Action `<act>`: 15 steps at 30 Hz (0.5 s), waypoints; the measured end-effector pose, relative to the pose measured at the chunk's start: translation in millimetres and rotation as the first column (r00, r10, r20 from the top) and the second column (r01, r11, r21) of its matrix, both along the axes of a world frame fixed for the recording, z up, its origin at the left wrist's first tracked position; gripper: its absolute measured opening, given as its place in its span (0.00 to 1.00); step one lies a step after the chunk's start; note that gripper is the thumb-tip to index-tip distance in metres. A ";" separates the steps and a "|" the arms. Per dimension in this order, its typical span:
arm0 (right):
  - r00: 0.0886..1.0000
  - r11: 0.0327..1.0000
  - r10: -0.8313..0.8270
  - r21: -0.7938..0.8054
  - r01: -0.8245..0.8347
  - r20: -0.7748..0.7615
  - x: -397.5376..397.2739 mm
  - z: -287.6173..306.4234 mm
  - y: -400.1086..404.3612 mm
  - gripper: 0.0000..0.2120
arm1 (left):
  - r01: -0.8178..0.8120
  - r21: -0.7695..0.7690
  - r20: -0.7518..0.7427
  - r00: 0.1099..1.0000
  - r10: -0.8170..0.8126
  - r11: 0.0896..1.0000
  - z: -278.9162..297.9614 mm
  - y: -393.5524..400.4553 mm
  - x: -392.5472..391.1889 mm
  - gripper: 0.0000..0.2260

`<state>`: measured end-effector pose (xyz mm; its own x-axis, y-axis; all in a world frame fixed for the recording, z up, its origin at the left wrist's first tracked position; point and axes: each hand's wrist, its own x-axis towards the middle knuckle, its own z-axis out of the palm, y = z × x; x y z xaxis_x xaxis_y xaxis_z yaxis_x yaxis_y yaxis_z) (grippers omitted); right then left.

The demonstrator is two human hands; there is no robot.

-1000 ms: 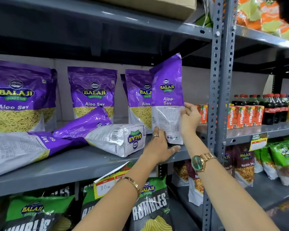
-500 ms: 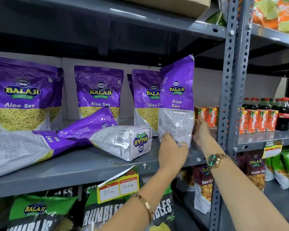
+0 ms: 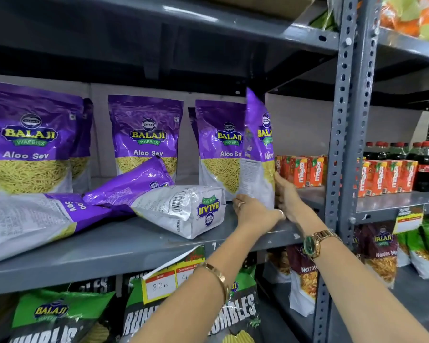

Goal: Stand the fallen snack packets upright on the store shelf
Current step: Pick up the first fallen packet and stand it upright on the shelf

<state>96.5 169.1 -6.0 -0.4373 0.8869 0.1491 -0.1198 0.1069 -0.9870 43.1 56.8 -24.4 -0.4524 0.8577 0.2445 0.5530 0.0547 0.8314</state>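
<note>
A purple Aloo Sev packet [image 3: 258, 149] stands upright and edge-on at the right end of the grey shelf [image 3: 134, 246]. My left hand [image 3: 254, 214] grips its bottom left corner and my right hand [image 3: 286, 196] presses against its right side. Two fallen packets lie on the shelf: one [image 3: 164, 201] on its side in the middle with its white base toward me, another [image 3: 30, 219] flat at the left. Three upright packets stand behind, at the left [image 3: 32, 139], the middle [image 3: 146, 134] and next to the held one [image 3: 221, 147].
A grey perforated upright post [image 3: 342, 134] stands right of my hands. Orange juice cartons [image 3: 305, 169] and dark cola bottles [image 3: 426, 164] sit beyond it. A yellow price tag [image 3: 171, 278] hangs from the shelf edge. Green chip bags [image 3: 60, 315] fill the shelf below.
The held packet has turned from facing me to edge-on and come down onto the shelf, farther back beside the upright row. Both hands moved lower and deeper with it.
</note>
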 end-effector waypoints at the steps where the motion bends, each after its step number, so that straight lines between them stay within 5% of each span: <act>1: 1.000 1.000 -0.003 0.020 0.003 0.000 -0.4 -0.9 0.9 0.27 | -0.014 -0.001 0.023 1.000 0.014 1.000 1.5 2.5 -6.7 0.51; 8: 0.972 0.933 -0.233 0.286 0.219 0.016 -1.6 -6.7 7.7 0.29 | -0.048 0.038 0.052 0.998 0.046 0.998 6.9 19.3 -37.1 0.41; 12: 0.984 0.952 -0.163 0.249 0.177 -0.077 -4.6 -7.2 11.2 0.19 | -0.093 0.146 0.064 0.994 0.085 0.985 2.4 22.8 -37.2 0.37; 15: 0.979 0.966 -0.180 0.173 0.194 -0.093 -6.4 -5.3 14.5 0.28 | -0.110 0.130 0.082 0.992 0.100 0.985 0.5 27.5 -40.8 0.40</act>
<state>90.1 183.7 -11.4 -0.2474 0.9071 0.3405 -0.1541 0.3101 -0.9381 2.3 84.3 -23.9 -0.5598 0.7661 0.3158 0.4855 -0.0056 0.8742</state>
